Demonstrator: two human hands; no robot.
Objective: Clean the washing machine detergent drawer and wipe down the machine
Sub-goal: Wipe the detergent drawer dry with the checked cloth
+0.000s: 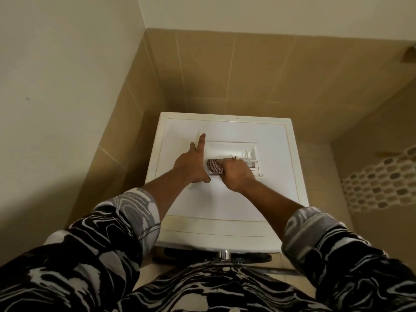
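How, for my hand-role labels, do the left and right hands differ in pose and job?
The left hand has straight fingers, index stretched along the left side of the detergent drawer; the right hand is curled round a checked cloth. The left hand holds nothing and touches the drawer; the right hand pushes the cloth into it. Both work on the washing machine top.

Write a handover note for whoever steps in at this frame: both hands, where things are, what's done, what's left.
Left hand: open, fingers spread, bracing the left end of the drawer.
Right hand: grips a checked cloth, pushed into the drawer's near left part.
The drawer is out and lies on top of the washing machine.
Done: drawer removed, wiping under way.
Left: likely the small compartments at the drawer's right end, then the machine itself. How clean either is cannot be told.
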